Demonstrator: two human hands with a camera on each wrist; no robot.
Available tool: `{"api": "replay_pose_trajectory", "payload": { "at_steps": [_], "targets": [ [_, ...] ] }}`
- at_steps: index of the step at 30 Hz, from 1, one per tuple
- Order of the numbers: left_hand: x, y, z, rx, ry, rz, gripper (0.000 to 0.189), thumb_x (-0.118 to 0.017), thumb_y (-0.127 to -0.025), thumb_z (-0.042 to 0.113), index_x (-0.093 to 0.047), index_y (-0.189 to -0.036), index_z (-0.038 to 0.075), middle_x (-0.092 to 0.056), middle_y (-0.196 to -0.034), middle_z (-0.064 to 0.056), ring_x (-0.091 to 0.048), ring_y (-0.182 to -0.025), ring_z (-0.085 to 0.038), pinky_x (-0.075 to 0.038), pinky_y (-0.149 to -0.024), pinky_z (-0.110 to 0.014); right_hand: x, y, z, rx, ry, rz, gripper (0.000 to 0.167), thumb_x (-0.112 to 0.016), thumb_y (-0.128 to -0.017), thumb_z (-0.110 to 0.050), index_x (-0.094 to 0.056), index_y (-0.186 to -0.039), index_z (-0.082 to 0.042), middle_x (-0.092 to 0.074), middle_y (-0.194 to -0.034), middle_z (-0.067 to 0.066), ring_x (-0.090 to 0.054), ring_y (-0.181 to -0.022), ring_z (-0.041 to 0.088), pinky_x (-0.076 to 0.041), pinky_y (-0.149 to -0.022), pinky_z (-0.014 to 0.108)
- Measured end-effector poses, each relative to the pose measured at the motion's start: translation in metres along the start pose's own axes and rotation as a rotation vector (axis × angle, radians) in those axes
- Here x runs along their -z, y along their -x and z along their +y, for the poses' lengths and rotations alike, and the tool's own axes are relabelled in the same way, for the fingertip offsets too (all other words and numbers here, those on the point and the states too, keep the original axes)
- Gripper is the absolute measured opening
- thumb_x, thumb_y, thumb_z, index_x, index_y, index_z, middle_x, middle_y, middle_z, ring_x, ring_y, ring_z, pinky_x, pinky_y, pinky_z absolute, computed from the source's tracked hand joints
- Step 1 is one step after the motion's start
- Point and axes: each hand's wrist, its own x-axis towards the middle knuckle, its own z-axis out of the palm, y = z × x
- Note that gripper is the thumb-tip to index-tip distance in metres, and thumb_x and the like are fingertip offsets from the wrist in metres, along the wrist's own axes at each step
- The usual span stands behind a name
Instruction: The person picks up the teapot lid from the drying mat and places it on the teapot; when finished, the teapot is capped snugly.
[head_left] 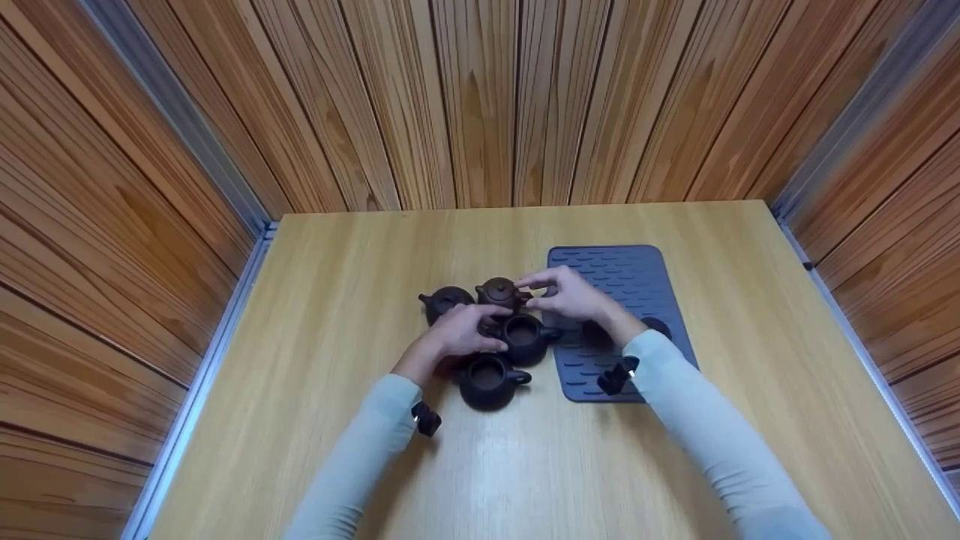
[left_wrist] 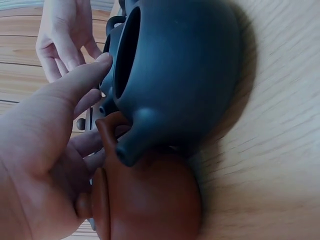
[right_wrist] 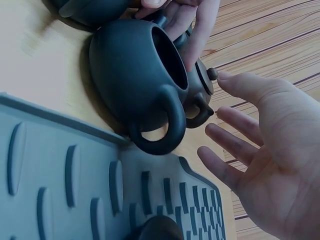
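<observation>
Just left of the mat point(head_left: 637, 277), beside its far half, the brown pot point(head_left: 495, 291), upright on the table point(head_left: 315, 300), handle point(right_wrist: 199, 115) toward the mat. Around that handle, partly over the mat's left edge, the right hand point(head_left: 576, 294): thumb and fingers point(right_wrist: 232, 144) spread apart, only lightly bent, gripping nothing. Thumb tip at the lid knob point(right_wrist: 212, 74) as seen from the right wrist; touching or merely in line, impossible to tell. Farther left of the mat, the left hand point(head_left: 465, 331), loosely open over the cluster, thumb point(left_wrist: 75, 82) straight with its tip beside the middle pot point(head_left: 525, 341), other fingers slightly bent and partly hidden; contact with the brown pot uncertain.

From the left wrist, well left of the mat: a lidded red pot point(left_wrist: 155, 200), knob close to the left palm; in the head view, largely covered by that hand. Also in the left wrist view: the spout of the near pot point(head_left: 486, 386) in front of the red body. From the right wrist: the middle pot's handle looping out at the mat's left edge. From the head: a far-left pot point(head_left: 442, 300), and two dark round things point(head_left: 598, 335) on the mat.

Brown pot: squat, rounded, lid seated, handle curved with a pointed spur. Middle pot beside it: near-black, smooth, lidless.
</observation>
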Motion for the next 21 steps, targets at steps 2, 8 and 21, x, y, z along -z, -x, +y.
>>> {"api": "replay_pose_trajectory", "payload": {
  "at_steps": [2, 8, 21],
  "targets": [
    [0.003, 0.005, 0.009, 0.006, -0.021, 0.008, 0.065, -0.089, -0.098, 0.039, -0.067, -0.157, 0.023, -0.082, -0.137, -0.012, -0.074, -0.134, -0.034, -0.053, -0.119, -0.054, 0.003, 0.003, 0.0, 0.008, 0.012, 0.0, 0.041, -0.077, -0.102, 0.002, -0.073, -0.143, 0.004, -0.069, -0.153, 0.029, -0.063, -0.146, 0.051, -0.047, -0.124, 0.071],
    [0.003, 0.009, 0.018, 0.015, -0.076, 0.036, 0.06, -0.089, -0.099, 0.037, -0.068, -0.154, 0.027, -0.082, -0.137, -0.011, -0.075, -0.132, -0.033, -0.057, -0.115, -0.054, 0.013, 0.014, 0.001, 0.052, 0.071, 0.016, 0.039, -0.078, -0.102, 0.001, -0.074, -0.14, 0.007, -0.071, -0.151, 0.029, -0.064, -0.145, 0.05, -0.049, -0.123, 0.069],
    [0.0, 0.01, 0.016, 0.018, -0.076, 0.056, 0.058, -0.089, -0.099, 0.036, -0.069, -0.152, 0.029, -0.082, -0.138, -0.012, -0.075, -0.132, -0.034, -0.056, -0.115, -0.057, 0.025, 0.047, 0.009, 0.032, 0.105, 0.047, 0.035, -0.078, -0.103, -0.002, -0.077, -0.138, 0.001, -0.07, -0.152, 0.03, -0.059, -0.152, 0.05, -0.042, -0.129, 0.07]
  ]
}}
